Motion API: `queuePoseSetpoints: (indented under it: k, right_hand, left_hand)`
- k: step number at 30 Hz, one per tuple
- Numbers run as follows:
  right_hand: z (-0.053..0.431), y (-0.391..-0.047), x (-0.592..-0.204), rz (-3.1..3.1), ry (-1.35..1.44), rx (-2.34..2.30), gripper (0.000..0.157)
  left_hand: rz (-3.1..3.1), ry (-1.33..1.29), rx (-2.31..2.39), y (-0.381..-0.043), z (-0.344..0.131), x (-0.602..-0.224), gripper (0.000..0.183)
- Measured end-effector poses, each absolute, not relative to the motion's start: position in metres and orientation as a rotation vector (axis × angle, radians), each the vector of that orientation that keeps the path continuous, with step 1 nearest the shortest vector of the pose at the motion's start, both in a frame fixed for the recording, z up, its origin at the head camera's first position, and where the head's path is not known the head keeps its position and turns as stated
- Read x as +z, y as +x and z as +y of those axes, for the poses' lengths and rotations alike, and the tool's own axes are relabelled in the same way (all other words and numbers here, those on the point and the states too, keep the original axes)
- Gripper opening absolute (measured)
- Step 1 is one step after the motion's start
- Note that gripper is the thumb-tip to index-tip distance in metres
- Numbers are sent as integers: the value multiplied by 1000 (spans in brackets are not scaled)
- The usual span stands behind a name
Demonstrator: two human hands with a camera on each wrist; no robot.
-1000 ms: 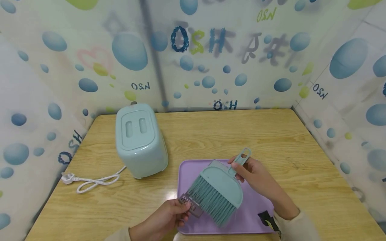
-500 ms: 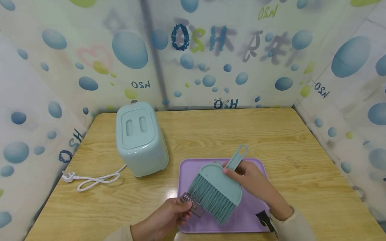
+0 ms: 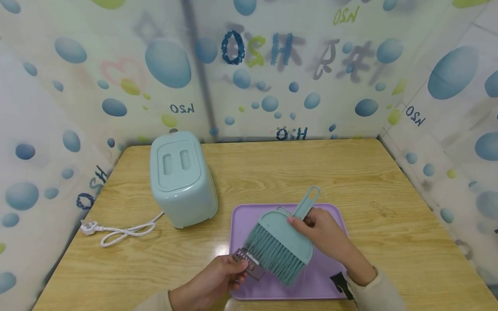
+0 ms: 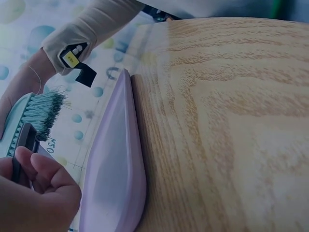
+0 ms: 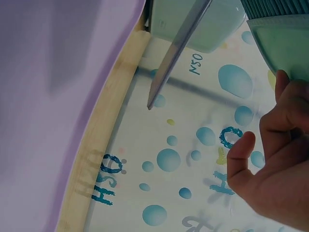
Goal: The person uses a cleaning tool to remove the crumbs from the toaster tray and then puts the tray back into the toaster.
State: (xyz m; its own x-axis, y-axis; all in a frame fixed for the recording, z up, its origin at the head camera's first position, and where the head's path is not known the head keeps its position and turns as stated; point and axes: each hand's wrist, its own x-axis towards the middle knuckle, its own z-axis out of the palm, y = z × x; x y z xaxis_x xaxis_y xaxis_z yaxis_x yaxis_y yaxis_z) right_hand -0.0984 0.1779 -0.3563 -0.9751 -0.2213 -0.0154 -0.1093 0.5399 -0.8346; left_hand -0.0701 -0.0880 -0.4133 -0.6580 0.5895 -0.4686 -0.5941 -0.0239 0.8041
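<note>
My right hand (image 3: 324, 233) grips a light-green hand brush (image 3: 285, 229) by the base of its handle, with the bristles (image 3: 275, 255) pointing down and toward me. My left hand (image 3: 218, 276) pinches the slotted near end of a thin grey-brown crumb tray (image 3: 254, 271) between thumb and fingers. The brush lies over the tray and hides most of it; a far corner shows behind the brush head. In the right wrist view the crumb tray (image 5: 174, 55) appears edge-on, held up off the table. Both are above a purple tray (image 3: 327, 280).
A light-blue toaster (image 3: 184, 181) with a lid on top stands at the left back. Its white cord and plug (image 3: 124, 232) lie on the wooden table (image 3: 330, 172) left of it. Patterned walls (image 3: 249, 103) enclose the back and sides.
Over the first half second my right hand shifts a little left, and the brush shifts slightly with it over the crumb tray. My left hand stays nearly still.
</note>
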Motion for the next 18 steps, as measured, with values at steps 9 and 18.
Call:
queuePoseSetpoints:
  k: [9,18]
  right_hand:
    - [182,-95,-358,2664,-254,-1411,31]
    - [192,-93,-362,2703,-196,-1382,31]
  left_hand:
    - [1438,14,1795,-69,-92,-410,11]
    - [1475,28,1759,-68,-96,-409,15]
